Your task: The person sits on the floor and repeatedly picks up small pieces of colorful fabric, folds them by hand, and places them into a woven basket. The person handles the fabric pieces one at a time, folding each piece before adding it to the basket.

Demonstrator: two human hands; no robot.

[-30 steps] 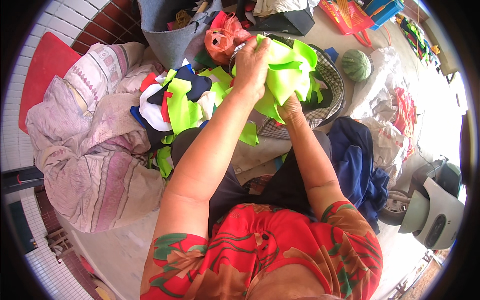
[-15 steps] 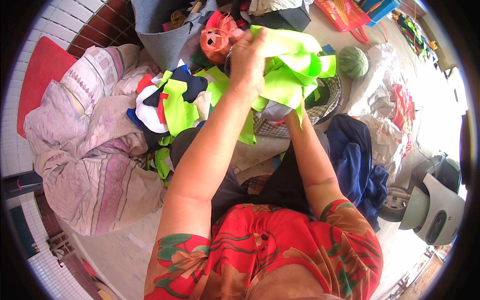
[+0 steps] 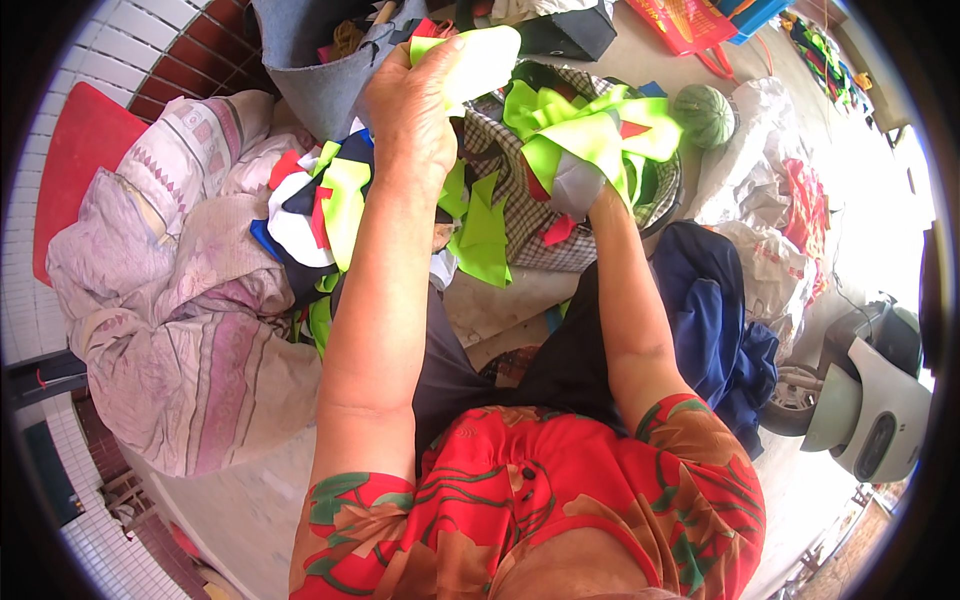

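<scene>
Left hand (image 3: 410,110) is raised and clenched on one end of the green cloth (image 3: 585,130), a thin, bright lime fabric with a light end bunched above the knuckles. The cloth runs rightward in crumpled folds, with a red patch showing, to the right hand (image 3: 600,195), which is mostly hidden under it; its grip cannot be told. The cloth hangs above a checked basket (image 3: 520,215) holding more lime and red pieces.

Left of the hands a scrap pile (image 3: 320,205) of lime, white, navy and red lies against a pink quilt (image 3: 170,300) that fills the left side up to a tiled wall. A grey bin (image 3: 320,70) stands just behind the left hand. To the right, blue clothes (image 3: 715,320) lie close beside the right forearm, with a melon (image 3: 705,115) and white bags (image 3: 760,180) beyond. Bare floor shows only in a small patch between the forearms, under the basket's near edge
</scene>
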